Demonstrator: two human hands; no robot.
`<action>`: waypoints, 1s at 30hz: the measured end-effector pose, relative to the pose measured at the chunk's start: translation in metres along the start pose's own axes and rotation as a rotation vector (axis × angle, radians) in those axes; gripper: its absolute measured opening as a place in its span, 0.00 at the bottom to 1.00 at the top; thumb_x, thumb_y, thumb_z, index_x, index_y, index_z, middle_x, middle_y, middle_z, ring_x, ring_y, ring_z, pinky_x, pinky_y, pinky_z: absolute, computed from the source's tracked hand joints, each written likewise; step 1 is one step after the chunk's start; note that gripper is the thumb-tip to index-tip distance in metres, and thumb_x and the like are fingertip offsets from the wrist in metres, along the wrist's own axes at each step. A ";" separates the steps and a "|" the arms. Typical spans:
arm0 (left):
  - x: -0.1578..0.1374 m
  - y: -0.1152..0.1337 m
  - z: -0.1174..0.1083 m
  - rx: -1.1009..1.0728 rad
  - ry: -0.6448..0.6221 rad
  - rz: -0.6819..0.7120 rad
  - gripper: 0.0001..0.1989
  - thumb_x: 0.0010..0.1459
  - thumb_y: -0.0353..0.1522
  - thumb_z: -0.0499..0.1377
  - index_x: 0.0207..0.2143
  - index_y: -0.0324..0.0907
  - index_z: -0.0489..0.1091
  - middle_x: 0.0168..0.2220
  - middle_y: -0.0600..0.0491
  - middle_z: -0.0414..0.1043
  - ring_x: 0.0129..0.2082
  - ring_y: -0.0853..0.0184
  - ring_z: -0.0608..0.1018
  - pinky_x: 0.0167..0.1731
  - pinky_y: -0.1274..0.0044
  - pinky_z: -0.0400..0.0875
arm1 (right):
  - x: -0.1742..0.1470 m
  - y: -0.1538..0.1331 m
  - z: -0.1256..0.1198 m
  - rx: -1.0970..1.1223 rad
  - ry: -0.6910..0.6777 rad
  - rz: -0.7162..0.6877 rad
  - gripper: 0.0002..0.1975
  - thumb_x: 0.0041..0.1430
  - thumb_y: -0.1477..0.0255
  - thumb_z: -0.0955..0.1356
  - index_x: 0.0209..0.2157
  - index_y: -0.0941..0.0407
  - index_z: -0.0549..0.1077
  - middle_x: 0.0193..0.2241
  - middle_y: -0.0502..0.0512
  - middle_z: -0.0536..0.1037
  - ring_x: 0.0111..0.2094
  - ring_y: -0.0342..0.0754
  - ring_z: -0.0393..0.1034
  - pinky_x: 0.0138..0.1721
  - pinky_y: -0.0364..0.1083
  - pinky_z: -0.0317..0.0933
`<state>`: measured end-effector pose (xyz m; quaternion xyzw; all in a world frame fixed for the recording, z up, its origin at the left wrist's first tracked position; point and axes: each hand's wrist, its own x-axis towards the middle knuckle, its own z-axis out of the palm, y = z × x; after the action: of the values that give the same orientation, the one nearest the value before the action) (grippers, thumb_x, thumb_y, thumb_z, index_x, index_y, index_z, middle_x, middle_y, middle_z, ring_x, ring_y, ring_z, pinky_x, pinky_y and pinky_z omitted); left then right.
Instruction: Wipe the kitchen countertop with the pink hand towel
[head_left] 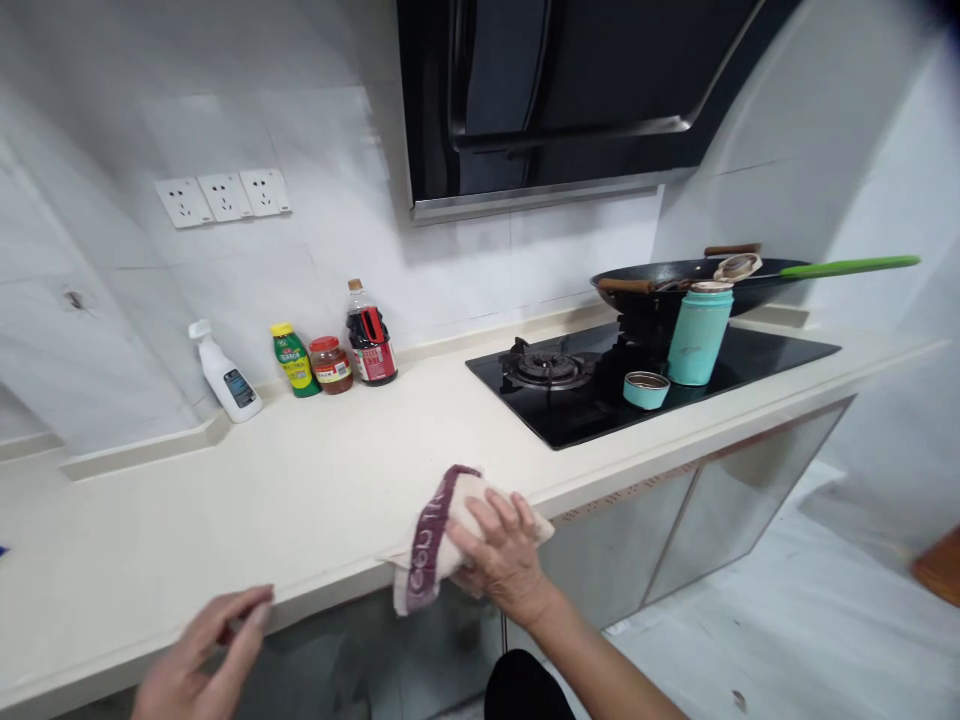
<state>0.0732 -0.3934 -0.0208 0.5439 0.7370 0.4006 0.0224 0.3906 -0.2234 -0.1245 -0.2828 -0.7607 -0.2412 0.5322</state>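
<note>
Pale kitchen bench [300,490], with a folded cloth [431,535] at its front edge

Well left of the hob [559,420], the left hand [206,655] hovers by the front edge, half-curled, its grip released with nothing showing in it. Also left of the hob, farther back, stand a white spray bottle [231,382], a green bottle [296,362], a red-lidded jar [330,366] and a dark sauce bottle [371,345]. Just off the hob's front left lies the cloth, its purple end drooping over the edge; the right hand [510,560] clasps it from above, thumb hidden. I'd judge it light, limp and unbreakable, best held by its bunched middle with the loose end gathered in. On the hob are a teal cup [645,392], a teal flask [701,335] and, behind, a wok [757,297].
</note>
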 end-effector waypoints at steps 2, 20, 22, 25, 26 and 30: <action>0.022 -0.007 -0.014 0.086 0.120 0.155 0.21 0.55 0.54 0.56 0.37 0.52 0.77 0.43 0.50 0.82 0.45 0.54 0.81 0.50 0.66 0.77 | -0.013 0.032 -0.011 -0.031 0.005 0.008 0.18 0.70 0.58 0.65 0.57 0.48 0.69 0.59 0.58 0.66 0.63 0.64 0.56 0.69 0.68 0.37; 0.088 -0.062 0.008 0.413 -0.049 0.086 0.22 0.63 0.49 0.47 0.40 0.51 0.77 0.48 0.53 0.82 0.53 0.52 0.78 0.53 0.63 0.71 | -0.064 0.179 -0.094 -0.243 -0.226 0.336 0.27 0.61 0.78 0.61 0.61 0.52 0.64 0.66 0.62 0.56 0.71 0.62 0.43 0.68 0.67 0.51; 0.088 -0.060 0.009 0.403 -0.035 0.074 0.22 0.62 0.49 0.47 0.40 0.50 0.77 0.48 0.51 0.82 0.53 0.51 0.77 0.54 0.62 0.70 | -0.059 0.176 -0.105 -0.193 -0.219 0.373 0.27 0.60 0.77 0.61 0.60 0.52 0.67 0.64 0.61 0.61 0.67 0.62 0.51 0.67 0.66 0.54; 0.088 -0.059 0.011 0.402 -0.022 0.054 0.22 0.61 0.48 0.47 0.40 0.49 0.76 0.49 0.50 0.82 0.53 0.52 0.77 0.54 0.62 0.70 | -0.045 0.168 -0.128 -0.104 -0.144 0.432 0.25 0.59 0.73 0.61 0.57 0.50 0.70 0.60 0.58 0.67 0.60 0.61 0.62 0.63 0.64 0.59; 0.087 -0.058 0.012 0.404 -0.022 0.050 0.22 0.61 0.48 0.47 0.41 0.49 0.76 0.49 0.50 0.82 0.53 0.52 0.77 0.54 0.62 0.69 | -0.039 0.166 -0.136 -0.081 -0.110 0.456 0.24 0.58 0.72 0.61 0.56 0.50 0.71 0.58 0.57 0.68 0.59 0.61 0.63 0.63 0.63 0.59; 0.085 -0.054 0.012 0.398 -0.025 0.038 0.23 0.60 0.48 0.46 0.41 0.48 0.76 0.49 0.50 0.82 0.53 0.52 0.77 0.54 0.62 0.69 | -0.008 0.162 -0.152 -0.086 0.015 0.573 0.22 0.61 0.67 0.62 0.56 0.53 0.71 0.58 0.60 0.68 0.61 0.63 0.62 0.65 0.63 0.56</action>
<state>0.0016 -0.3215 -0.0282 0.5565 0.7908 0.2407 -0.0842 0.6068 -0.2091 -0.0734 -0.5065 -0.6349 -0.1151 0.5719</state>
